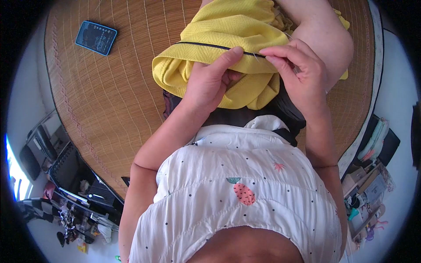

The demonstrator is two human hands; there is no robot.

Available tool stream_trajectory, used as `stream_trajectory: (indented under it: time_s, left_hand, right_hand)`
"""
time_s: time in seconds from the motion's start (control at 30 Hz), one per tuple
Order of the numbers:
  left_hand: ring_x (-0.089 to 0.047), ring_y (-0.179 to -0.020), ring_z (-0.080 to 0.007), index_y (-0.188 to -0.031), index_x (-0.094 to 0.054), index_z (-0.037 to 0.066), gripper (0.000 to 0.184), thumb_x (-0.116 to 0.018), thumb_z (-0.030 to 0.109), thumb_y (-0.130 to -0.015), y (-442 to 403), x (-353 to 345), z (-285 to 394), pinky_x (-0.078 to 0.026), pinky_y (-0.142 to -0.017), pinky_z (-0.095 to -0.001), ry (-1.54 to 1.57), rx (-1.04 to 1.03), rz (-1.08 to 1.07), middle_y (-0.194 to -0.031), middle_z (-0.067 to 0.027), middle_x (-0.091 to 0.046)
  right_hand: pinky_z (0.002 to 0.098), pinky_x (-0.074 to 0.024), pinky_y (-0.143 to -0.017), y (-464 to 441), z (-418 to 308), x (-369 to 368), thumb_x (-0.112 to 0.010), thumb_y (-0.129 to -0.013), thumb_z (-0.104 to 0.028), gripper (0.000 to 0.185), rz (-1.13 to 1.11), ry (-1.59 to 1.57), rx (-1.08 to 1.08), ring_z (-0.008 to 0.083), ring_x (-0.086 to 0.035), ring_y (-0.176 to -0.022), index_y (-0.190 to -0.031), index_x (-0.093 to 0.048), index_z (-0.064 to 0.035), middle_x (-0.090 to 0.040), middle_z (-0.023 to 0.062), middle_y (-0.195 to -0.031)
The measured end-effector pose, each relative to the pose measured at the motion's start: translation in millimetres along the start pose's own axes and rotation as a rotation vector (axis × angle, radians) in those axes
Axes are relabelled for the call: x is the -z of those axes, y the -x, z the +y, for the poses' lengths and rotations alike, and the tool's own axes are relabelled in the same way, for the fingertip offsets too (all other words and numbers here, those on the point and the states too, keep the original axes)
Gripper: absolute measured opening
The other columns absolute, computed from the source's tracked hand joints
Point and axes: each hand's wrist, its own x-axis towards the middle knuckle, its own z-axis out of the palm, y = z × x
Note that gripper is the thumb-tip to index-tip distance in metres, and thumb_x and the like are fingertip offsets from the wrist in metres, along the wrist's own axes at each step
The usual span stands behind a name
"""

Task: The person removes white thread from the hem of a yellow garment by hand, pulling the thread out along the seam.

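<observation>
A yellow mesh garment [237, 28] with a narrow black stripe [204, 44] lies bunched over my lap and legs. My left hand [210, 81] grips its folded edge, thumb on top beside the stripe and fingers partly hidden underneath. At the stripe's right end, my right hand [302, 63] is closed in a pinch, thumb against index finger. A thin, pale sliver shows at those fingertips, looking like a sewing needle with thread, though it is too small to see clearly. The two hands are a short distance apart along the stripe.
I sit on a brown woven mat [109, 96]. A phone [96, 38] in a blue case lies on it at upper left, screen lit. Beyond the mat, a black desk or shelf [94, 193] with clutter stands at left, and boxes [364, 186] with assorted items at right.
</observation>
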Motion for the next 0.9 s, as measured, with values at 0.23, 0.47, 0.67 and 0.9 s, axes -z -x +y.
stream_trajectory:
  time_s: [0.23, 0.47, 0.67, 0.9]
  left_hand:
    - [-0.061, -0.070, -0.0154, -0.103, -0.052, 0.003, 0.026, -0.060, 0.010, -0.079, 3, -4, 1, -0.051, -0.059, -0.0270, -0.019, -0.014, 0.046, -0.090, -0.0063, -0.061]
    - [-0.058, -0.080, -0.0116, -0.103, -0.052, 0.000, 0.029, -0.062, 0.011, -0.078, 6, -3, 2, -0.048, -0.064, -0.0235, -0.329, -0.177, 0.063, -0.092, -0.0060, -0.059]
    - [-0.058, -0.078, -0.0131, -0.094, -0.056, -0.004, 0.024, -0.066, 0.005, -0.074, 3, -2, -3, -0.046, -0.071, -0.0250, -0.649, -0.571, 0.045, -0.091, -0.0066, -0.060]
    - [-0.056, -0.074, -0.0092, -0.095, -0.057, -0.001, 0.025, -0.067, 0.007, -0.074, 2, 2, -2, -0.045, -0.064, -0.0211, -0.668, -0.642, 0.043, -0.087, -0.0038, -0.061]
  right_hand:
    - [0.0278, -0.0444, -0.057, 0, -2, -2, -0.061, -0.073, -0.004, 0.010, -0.002, -0.010, -0.022, 0.0198, -0.056, -0.063, -0.082, -0.064, -0.0067, -0.056, 0.0073, -0.070]
    - [0.0286, -0.0446, -0.053, 1, -4, -3, -0.062, -0.072, -0.006, 0.009, 0.016, 0.034, -0.043, 0.0211, -0.056, -0.059, -0.080, -0.064, -0.0069, -0.057, 0.0072, -0.070]
    - [0.0304, -0.0442, -0.052, 2, -7, -9, -0.063, -0.071, -0.008, 0.006, 0.040, 0.105, -0.052, 0.0222, -0.057, -0.060, -0.077, -0.063, -0.0068, -0.057, 0.0068, -0.069]
    - [0.0332, -0.0445, -0.053, -2, -11, -16, -0.061, -0.070, -0.005, 0.005, 0.065, 0.129, 0.038, 0.0254, -0.056, -0.061, -0.075, -0.061, -0.0050, -0.056, 0.0083, -0.067]
